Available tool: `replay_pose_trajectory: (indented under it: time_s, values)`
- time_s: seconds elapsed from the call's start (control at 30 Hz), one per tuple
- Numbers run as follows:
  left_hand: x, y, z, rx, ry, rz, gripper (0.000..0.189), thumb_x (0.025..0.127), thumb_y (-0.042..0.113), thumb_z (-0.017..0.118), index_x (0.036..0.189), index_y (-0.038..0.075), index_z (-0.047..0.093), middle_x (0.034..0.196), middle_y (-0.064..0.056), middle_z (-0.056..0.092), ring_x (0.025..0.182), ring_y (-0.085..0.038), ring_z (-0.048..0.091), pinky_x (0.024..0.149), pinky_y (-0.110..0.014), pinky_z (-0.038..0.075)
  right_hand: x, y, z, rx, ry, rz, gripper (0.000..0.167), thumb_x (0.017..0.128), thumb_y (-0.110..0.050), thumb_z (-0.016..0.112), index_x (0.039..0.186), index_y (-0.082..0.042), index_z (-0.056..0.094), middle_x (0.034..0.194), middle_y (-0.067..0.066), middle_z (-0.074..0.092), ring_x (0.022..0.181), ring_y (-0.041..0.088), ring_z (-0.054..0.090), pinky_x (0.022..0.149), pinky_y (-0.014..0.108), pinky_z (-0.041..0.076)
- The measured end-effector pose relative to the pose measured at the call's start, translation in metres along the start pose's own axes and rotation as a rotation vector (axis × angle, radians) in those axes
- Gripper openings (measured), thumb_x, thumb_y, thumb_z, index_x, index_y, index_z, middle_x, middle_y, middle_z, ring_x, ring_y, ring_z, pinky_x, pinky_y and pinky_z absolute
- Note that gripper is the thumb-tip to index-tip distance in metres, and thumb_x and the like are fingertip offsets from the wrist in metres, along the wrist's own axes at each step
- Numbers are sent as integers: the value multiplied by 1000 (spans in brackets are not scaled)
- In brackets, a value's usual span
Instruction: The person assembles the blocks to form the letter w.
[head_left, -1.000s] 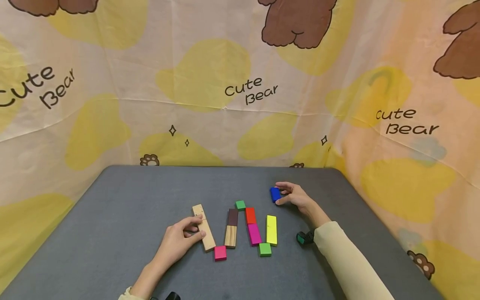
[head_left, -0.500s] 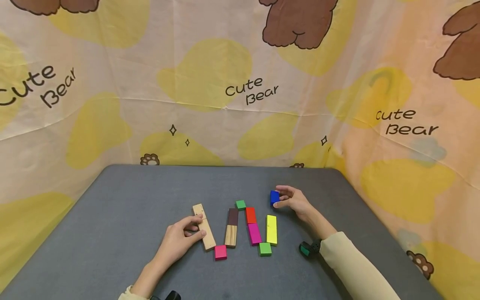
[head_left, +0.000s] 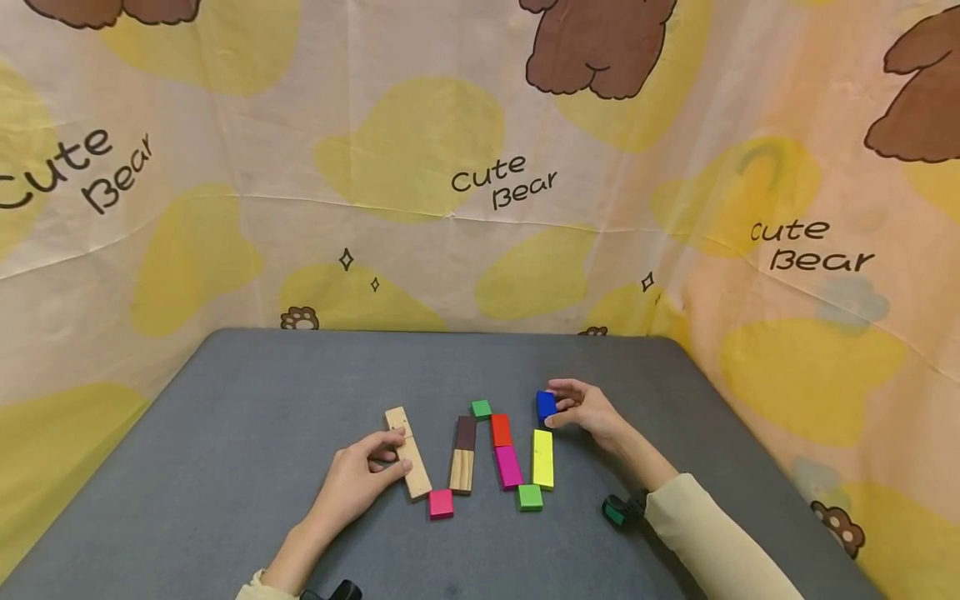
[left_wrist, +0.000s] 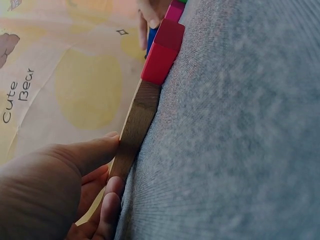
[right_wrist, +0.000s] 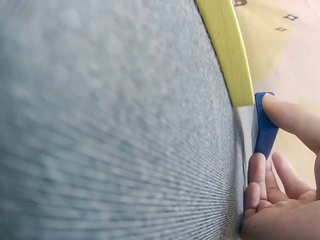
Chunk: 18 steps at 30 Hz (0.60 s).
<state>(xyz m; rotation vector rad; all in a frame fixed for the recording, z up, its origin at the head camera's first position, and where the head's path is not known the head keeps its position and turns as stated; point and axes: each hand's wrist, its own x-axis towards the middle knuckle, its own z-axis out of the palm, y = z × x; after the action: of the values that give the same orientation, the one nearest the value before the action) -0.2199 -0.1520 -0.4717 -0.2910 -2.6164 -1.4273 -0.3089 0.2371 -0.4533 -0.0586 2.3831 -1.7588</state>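
Note:
My right hand (head_left: 592, 414) pinches a small blue block (head_left: 546, 407) between thumb and fingers, just beyond the far end of a yellow block (head_left: 543, 460). In the right wrist view, the blue block (right_wrist: 265, 125) is close to the yellow block's (right_wrist: 230, 50) end, tilted, with a pale gap between them. My left hand (head_left: 358, 477) holds the left side of plain wooden blocks (head_left: 412, 467) standing in a slanted line, thumb and index fingertip on them. In the left wrist view, the thumb presses the wooden block (left_wrist: 136, 122), while the other fingers are curled beside it.
From the wooden blocks, a zigzag row runs right: a pink block (head_left: 441, 504), striped wood (head_left: 462, 472), dark brown (head_left: 466, 433), green (head_left: 481, 409), red (head_left: 501, 431), magenta (head_left: 508, 467) and another green block (head_left: 529, 497). The grey table (head_left: 262, 400) meets a printed cloth (head_left: 405, 150) behind.
My right hand has brought the blue block nearer, slightly to the left, toward the far end of the yellow block. My left hand stays on the plain wooden blocks.

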Motion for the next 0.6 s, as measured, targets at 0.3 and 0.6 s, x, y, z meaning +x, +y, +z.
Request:
replay_pose_trajectory:
  time_s: [0.3,0.6]
  values:
    - [-1,-1,0,1,5,14,35,83,23,82,113,11,72,114,-2,69,90,-12,64,73,-30,52,-6,-2,3,-47,-32,-9,72,72,-2,87,136,0,54,127,15,57,102,29,53,83,31,46]
    - [-1,1,0,-3,4,14,34,83,22,82,113,10,72,115,-3,69,90,-12,64,73,-31,52,-2,2,2,-74,-44,6,58,79,-8,83,132,-2,59,124,12,60,101,26,54,84,32,47]
